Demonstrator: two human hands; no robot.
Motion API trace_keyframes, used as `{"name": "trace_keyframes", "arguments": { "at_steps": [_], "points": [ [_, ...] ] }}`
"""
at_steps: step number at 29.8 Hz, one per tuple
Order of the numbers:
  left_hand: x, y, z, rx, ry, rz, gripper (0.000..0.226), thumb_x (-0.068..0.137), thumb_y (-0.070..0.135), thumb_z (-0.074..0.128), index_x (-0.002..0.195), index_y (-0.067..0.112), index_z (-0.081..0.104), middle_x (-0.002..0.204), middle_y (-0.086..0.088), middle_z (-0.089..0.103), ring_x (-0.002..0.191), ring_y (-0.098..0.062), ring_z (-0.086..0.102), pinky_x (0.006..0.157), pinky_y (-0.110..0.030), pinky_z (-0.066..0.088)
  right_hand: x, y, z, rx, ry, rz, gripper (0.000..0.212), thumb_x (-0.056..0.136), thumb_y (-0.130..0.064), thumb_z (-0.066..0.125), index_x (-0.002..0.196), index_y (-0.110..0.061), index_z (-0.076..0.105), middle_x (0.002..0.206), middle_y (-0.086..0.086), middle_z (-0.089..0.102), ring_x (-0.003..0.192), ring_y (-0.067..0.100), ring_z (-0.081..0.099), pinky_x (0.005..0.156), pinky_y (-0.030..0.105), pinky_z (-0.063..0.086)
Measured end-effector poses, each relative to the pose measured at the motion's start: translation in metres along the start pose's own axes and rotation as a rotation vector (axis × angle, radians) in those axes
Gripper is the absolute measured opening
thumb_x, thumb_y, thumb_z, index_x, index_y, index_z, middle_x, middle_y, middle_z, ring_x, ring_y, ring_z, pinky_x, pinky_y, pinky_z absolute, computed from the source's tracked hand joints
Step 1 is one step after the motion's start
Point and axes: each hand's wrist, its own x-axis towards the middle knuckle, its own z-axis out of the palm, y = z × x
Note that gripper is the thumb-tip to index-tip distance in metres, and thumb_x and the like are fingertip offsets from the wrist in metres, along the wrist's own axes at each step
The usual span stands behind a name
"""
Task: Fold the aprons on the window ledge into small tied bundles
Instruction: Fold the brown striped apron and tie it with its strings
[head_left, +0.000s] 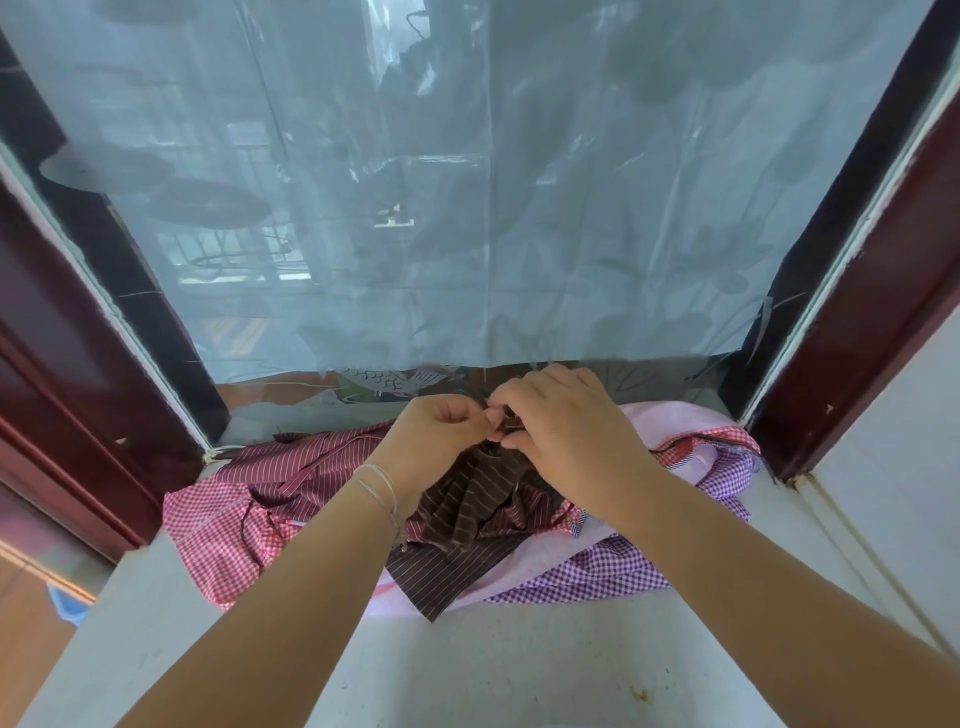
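A dark brown striped apron (467, 519) hangs bunched below my two hands, its lower end resting on the ledge. My left hand (441, 431) pinches its thin dark strap (480, 402) between thumb and fingers. My right hand (566, 421) meets it from the right, fingertips closed on the same strap. Under it lies a heap of other aprons: a red striped apron (322, 462), a red checked apron (213, 530), a purple checked apron (597, 571) and a pink apron (670, 421).
The white window ledge (519, 654) stretches toward me in front of the heap. Dark red window frames (872, 322) stand on both sides. A translucent blue plastic sheet (467, 182) covers the pane behind the aprons.
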Motion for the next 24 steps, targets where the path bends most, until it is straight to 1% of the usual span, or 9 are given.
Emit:
{"name": "trace_keyframes", "arguments": {
  "at_steps": [2,4,7,9,12,15,18,21,24],
  "points": [
    [-0.002,0.0,0.004,-0.038,-0.003,-0.005,0.028,0.088,0.019,0.065,0.061,0.023,0.072,0.072,-0.004,0.069,0.073,-0.016,0.061,0.084,-0.034,0.049,0.0,-0.002,0.002,0.01,0.031,0.023,0.033,0.069,-0.037,0.078,0.091,-0.019,0.061,0.08,-0.006,0.064,0.076,0.017,0.058,0.069,0.033,0.045],
    [-0.003,0.001,0.008,-0.041,0.004,0.017,0.027,0.088,0.018,0.065,0.062,0.019,0.071,0.072,-0.006,0.069,0.072,-0.015,0.062,0.082,-0.032,0.052,0.0,-0.004,0.003,0.077,0.031,0.074,0.027,0.075,-0.036,0.073,0.09,-0.017,0.06,0.079,-0.004,0.064,0.073,0.017,0.057,0.064,0.031,0.044],
    [-0.004,0.006,0.013,0.137,0.054,0.119,0.028,0.088,0.019,0.066,0.061,0.018,0.065,0.054,0.015,0.059,0.054,0.004,0.052,0.064,-0.009,0.042,0.004,-0.003,0.006,0.125,0.037,0.163,0.016,0.085,-0.026,0.067,0.092,-0.012,0.061,0.077,0.001,0.063,0.069,0.02,0.059,0.053,0.025,0.039],
    [-0.004,0.01,0.014,0.21,0.085,0.176,0.025,0.087,0.018,0.067,0.062,0.017,0.064,0.052,0.019,0.057,0.052,0.005,0.05,0.059,-0.005,0.039,0.006,-0.003,0.004,0.132,0.074,0.165,0.012,0.086,-0.02,0.063,0.091,-0.01,0.062,0.074,0.002,0.062,0.066,0.02,0.059,0.051,0.02,0.031],
    [-0.004,0.012,0.013,0.262,0.122,0.227,0.027,0.089,0.019,0.065,0.063,0.016,0.062,0.055,0.011,0.056,0.053,0.001,0.048,0.057,-0.012,0.041,0.004,-0.003,-0.005,0.339,0.038,0.257,0.02,0.091,-0.024,0.062,0.108,-0.014,0.061,0.091,-0.001,0.068,0.083,0.018,0.061,0.067,0.029,0.044],
    [-0.001,0.013,0.009,0.193,0.168,0.176,0.02,0.095,0.016,0.056,0.078,0.009,0.064,0.069,-0.007,0.066,0.061,-0.008,0.06,0.068,-0.024,0.051,0.002,-0.003,-0.005,0.374,0.071,0.221,0.019,0.089,-0.022,0.065,0.106,-0.014,0.065,0.096,-0.001,0.071,0.088,0.018,0.065,0.076,0.032,0.05],
    [0.002,0.014,0.008,0.126,0.131,0.1,0.016,0.096,0.01,0.052,0.092,0.002,0.065,0.074,-0.006,0.068,0.061,-0.005,0.063,0.073,-0.023,0.054,0.0,-0.003,0.0,0.3,0.113,0.124,0.015,0.087,-0.021,0.062,0.097,-0.014,0.071,0.088,0.0,0.072,0.079,0.019,0.068,0.066,0.033,0.054],
    [0.003,0.018,0.008,0.168,0.124,0.042,0.019,0.095,0.009,0.051,0.087,0.003,0.067,0.071,-0.007,0.068,0.061,-0.007,0.058,0.07,-0.023,0.051,-0.002,-0.002,0.004,0.258,0.152,0.094,0.016,0.083,-0.017,0.065,0.095,-0.012,0.073,0.081,0.002,0.071,0.07,0.021,0.068,0.058,0.034,0.057],
    [0.006,0.02,0.009,0.195,0.1,-0.011,0.024,0.097,0.011,0.046,0.085,0.005,0.066,0.069,-0.002,0.064,0.063,-0.011,0.053,0.07,-0.024,0.048,-0.002,-0.001,0.007,0.234,0.136,0.101,0.015,0.081,-0.012,0.072,0.095,-0.012,0.075,0.079,0.004,0.07,0.068,0.021,0.067,0.056,0.032,0.056]
  ]
}}
